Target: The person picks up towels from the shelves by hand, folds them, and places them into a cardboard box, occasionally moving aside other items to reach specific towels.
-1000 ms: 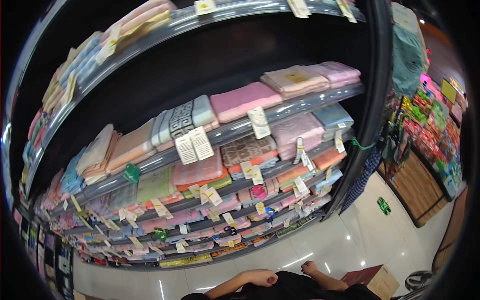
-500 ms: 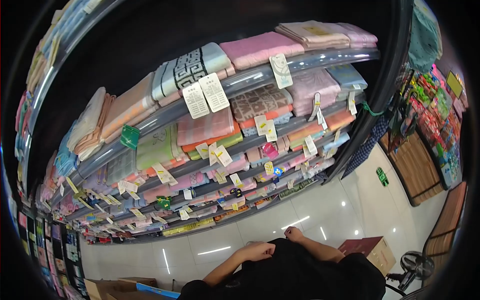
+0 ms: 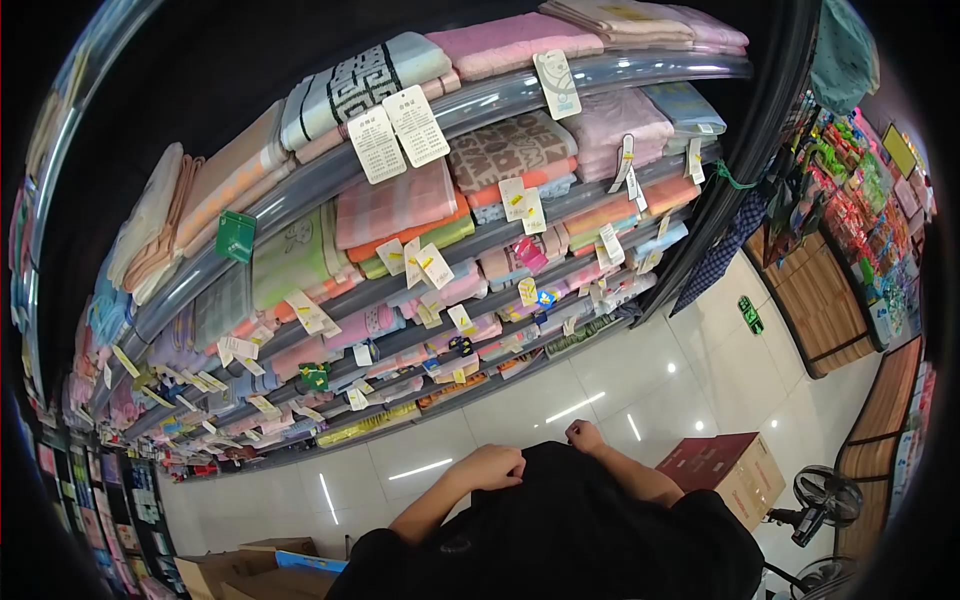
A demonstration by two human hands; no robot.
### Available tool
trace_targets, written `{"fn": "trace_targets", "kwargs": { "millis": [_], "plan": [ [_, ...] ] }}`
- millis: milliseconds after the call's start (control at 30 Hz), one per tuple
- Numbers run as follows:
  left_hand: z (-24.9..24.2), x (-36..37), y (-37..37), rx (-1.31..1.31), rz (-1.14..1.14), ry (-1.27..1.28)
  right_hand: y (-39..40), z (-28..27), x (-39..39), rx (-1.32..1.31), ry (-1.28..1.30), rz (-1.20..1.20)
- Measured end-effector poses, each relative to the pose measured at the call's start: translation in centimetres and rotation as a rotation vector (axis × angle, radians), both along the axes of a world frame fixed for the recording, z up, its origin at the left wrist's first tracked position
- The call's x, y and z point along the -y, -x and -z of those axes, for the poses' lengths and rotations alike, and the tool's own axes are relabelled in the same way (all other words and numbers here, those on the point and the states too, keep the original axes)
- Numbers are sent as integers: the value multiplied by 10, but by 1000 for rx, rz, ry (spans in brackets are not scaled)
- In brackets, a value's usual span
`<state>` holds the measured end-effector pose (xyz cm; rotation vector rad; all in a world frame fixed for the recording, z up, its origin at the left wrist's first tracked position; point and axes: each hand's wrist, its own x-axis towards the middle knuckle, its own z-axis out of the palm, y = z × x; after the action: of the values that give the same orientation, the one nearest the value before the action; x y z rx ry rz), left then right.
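My left hand [image 3: 495, 467] is closed, its fingers curled in, in front of my black shirt [image 3: 550, 520]. To its right, my right hand [image 3: 583, 435] makes a loose fist beyond the shirt's edge. Nothing shows in either hand, and both are apart from the shelves. Folded towels fill the curved shelf rack ahead, among them a pink towel [image 3: 515, 45], a blue towel with a black pattern [image 3: 365, 85] and a brown lettered towel [image 3: 510, 150]. White paper tags [image 3: 415, 125] and a green tag [image 3: 235, 236] hang from the shelf edges.
A red-and-tan carton [image 3: 725, 475] and a black fan [image 3: 825, 497] stand on the tiled floor [image 3: 650, 375] to my right. Open cardboard boxes [image 3: 255, 570] are at lower left. Wooden-sided display stands [image 3: 810, 300] with colourful packets are at far right.
My view has tilted down and shifted a little, so the shelves sit higher and more of the carton and fan shows. Both hands stay closed near my body.
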<state>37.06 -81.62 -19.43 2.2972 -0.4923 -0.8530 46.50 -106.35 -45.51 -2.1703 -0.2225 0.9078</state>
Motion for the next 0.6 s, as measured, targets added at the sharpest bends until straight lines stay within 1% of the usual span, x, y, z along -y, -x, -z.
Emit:
{"fn": "trace_targets", "kwargs": {
  "millis": [100,233,300,400,600],
  "plan": [
    [-3,-3,0,-24,13,3,3,7,-2,-2,-44,35],
    [-5,-7,2,-42,-8,23,5,-3,-5,-2,-42,34],
    [-3,-10,4,13,10,40,5,-7,-6,-4,-40,28],
    [-3,-11,8,13,-25,63,5,-16,-7,2,-18,14],
    [-7,-18,19,-10,-61,100,7,-8,-11,-8,-63,5]
  ]
}}
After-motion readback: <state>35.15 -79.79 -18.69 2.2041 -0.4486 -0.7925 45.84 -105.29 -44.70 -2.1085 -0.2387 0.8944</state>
